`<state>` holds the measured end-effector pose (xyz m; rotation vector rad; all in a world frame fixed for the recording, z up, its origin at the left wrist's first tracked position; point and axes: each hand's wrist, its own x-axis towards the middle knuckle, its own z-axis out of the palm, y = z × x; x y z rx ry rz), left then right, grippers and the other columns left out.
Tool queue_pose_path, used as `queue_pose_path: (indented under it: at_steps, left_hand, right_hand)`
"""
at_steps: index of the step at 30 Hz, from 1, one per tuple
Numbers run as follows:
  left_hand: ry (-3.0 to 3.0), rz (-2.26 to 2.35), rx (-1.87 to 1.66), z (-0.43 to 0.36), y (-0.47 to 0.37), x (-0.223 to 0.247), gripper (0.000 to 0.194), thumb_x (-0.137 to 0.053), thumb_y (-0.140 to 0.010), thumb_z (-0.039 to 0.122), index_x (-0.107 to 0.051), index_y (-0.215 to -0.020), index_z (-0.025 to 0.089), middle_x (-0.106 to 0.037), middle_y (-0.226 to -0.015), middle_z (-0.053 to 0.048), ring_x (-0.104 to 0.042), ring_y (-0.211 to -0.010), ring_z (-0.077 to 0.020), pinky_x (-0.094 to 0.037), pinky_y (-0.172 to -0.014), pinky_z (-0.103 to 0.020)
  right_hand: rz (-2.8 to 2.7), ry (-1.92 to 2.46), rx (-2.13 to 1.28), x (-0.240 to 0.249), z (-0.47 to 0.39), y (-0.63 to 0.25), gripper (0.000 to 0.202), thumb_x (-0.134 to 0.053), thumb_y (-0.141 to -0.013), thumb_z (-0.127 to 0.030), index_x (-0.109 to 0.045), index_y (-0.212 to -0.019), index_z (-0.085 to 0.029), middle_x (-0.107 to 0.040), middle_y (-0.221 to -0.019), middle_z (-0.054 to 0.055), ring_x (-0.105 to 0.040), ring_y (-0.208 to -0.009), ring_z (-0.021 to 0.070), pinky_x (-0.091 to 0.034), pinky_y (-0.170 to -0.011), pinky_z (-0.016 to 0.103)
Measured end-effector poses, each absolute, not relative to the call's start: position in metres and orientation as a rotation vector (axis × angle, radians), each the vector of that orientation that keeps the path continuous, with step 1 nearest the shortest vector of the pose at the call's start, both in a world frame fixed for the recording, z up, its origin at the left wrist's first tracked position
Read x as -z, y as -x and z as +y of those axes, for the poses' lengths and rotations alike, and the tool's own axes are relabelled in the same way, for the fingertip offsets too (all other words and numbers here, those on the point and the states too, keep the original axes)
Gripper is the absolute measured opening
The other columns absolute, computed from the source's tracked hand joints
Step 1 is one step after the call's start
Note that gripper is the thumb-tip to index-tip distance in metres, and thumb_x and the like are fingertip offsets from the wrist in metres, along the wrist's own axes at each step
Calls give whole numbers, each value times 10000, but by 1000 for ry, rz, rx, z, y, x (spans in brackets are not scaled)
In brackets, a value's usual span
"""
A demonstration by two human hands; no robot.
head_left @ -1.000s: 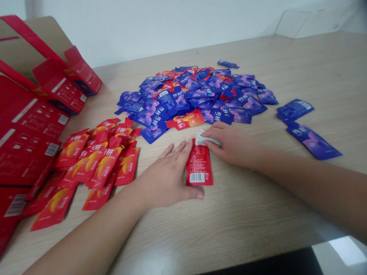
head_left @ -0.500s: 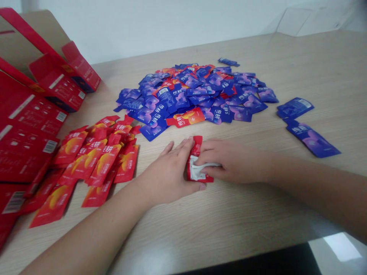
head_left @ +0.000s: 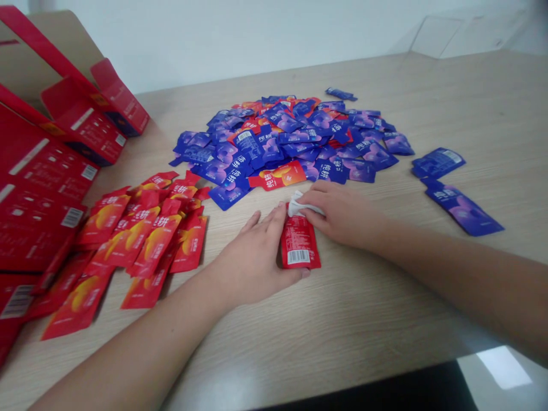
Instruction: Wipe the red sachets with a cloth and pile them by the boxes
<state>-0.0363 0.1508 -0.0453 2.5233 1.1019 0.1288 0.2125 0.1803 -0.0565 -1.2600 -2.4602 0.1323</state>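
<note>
A red sachet [head_left: 299, 242] lies on the table with its printed, barcoded back facing up. My left hand [head_left: 252, 260] holds it along its left side, fingertips near the upper left corner and thumb at the lower edge. Bunched in the closed fingers of my right hand [head_left: 346, 214] is a white tissue [head_left: 299, 204], pressed on the sachet's upper end. That end is partly hidden by the tissue and fingers.
Behind my hands spreads a heap of purple sachets [head_left: 291, 137] mixed with some red ones. Red sachets [head_left: 148, 234] are piled at the left, beside red cartons [head_left: 40, 182]. Two purple sachets [head_left: 464, 211] lie at the right. A clear plastic box [head_left: 462, 34] stands at the back right.
My right hand has slid the tissue from the middle of the sachet up to its far end, uncovering the barcode. My left hand stays in place.
</note>
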Motion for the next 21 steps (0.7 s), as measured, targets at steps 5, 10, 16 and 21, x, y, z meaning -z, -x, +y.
queue_pose_path:
  at_steps: [5, 10, 16, 21]
  left_hand:
    - [-2508, 1072, -187, 152, 40, 50, 1207, -764, -889, 694, -158, -1732, 78, -300, -1777, -321, -383, -1642, -443, -270, -1349, -690]
    - [-2509, 1043, -180, 153, 40, 53, 1282, -810, -834, 672, -146, -1725, 31, -299, -1758, -357, -398, -1629, -460, -249, -1356, -689]
    - [-2480, 1131, -135, 153, 35, 46, 1324, -813, -848, 704, -109, -1745, 30, -301, -1779, -310, -406, -1633, -426, -250, -1376, -620]
    - [-2483, 1133, -120, 152, 36, 45, 1330, -842, -839, 698, -110, -1757, 73, -321, -1785, -271, -427, -1625, -410, -230, -1385, -603]
  right_hand:
    - [-2438, 840, -677, 39, 159, -214, 153, -676, -1034, -277, -774, -1151, -284, -777, -1160, 57, -732, -1099, 256, -610, -994, 413]
    - [-2598, 693, -990, 25, 144, -209, 191, -713, -991, -184, -801, -1112, -303, -791, -1076, 8, -752, -1020, 218, -604, -958, 321]
    - [-2644, 726, -804, 38, 157, -206, 104, -703, -1030, -263, -800, -1027, -300, -784, -1079, 17, -726, -1075, 244, -566, -1009, 375]
    - [-2672, 816, -599, 41, 159, -202, 86, -731, -986, -222, -763, -934, -282, -770, -1067, 41, -712, -1074, 275, -563, -1009, 416]
